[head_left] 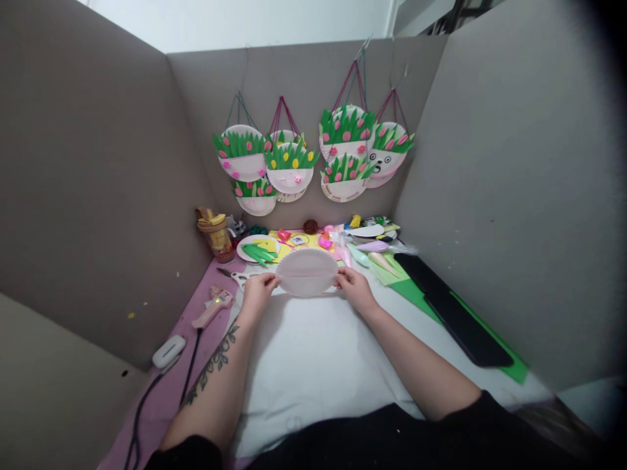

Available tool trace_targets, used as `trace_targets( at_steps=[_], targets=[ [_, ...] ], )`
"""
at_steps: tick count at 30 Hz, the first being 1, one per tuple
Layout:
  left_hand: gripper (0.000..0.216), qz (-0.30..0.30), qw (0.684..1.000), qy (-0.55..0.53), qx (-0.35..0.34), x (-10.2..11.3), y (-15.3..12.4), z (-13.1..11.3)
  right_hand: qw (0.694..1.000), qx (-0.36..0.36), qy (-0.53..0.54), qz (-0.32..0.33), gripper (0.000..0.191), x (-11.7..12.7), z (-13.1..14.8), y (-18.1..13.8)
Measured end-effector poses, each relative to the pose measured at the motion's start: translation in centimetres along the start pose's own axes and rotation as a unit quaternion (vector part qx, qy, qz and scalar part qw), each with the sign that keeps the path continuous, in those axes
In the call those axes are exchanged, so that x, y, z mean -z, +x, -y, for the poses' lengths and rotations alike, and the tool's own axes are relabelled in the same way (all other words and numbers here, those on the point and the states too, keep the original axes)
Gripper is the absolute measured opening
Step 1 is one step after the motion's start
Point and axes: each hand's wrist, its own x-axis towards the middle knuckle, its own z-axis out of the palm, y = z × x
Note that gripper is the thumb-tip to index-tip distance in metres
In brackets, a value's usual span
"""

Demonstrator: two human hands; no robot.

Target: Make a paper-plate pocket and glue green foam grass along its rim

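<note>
A white paper plate (306, 271) with a second half plate laid over its lower part sits on the white sheet (313, 359) in front of me. My left hand (257, 292) pinches the plate's left edge with closed fingers. My right hand (353, 287) pinches its right edge the same way. Both forearms stretch forward over the sheet.
A pink glue gun (214, 305) with its cord and scissors (235, 275) lie left. Behind are a plate of green paper leaves (258, 250), a jar (218, 235), and coloured scraps. Black pads (453, 310) lie right. Finished plate baskets (291, 166) hang on the grey partition.
</note>
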Motion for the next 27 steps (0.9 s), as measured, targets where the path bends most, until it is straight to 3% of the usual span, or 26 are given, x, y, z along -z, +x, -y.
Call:
trace_targets(
  at_steps=[14, 27],
  targets=[
    [0.023, 0.000, 1.000, 0.025, -0.003, -0.3, 0.3, 0.7, 0.999, -0.019, 0.034, 0.002, 0.027, -0.1, 0.0, 0.1],
    [0.024, 0.021, 0.999, 0.047, -0.008, 0.0, 0.1, 0.5, 1.000, 0.010, -0.025, 0.014, 0.029, 0.2, 0.0, -0.1]
  ],
)
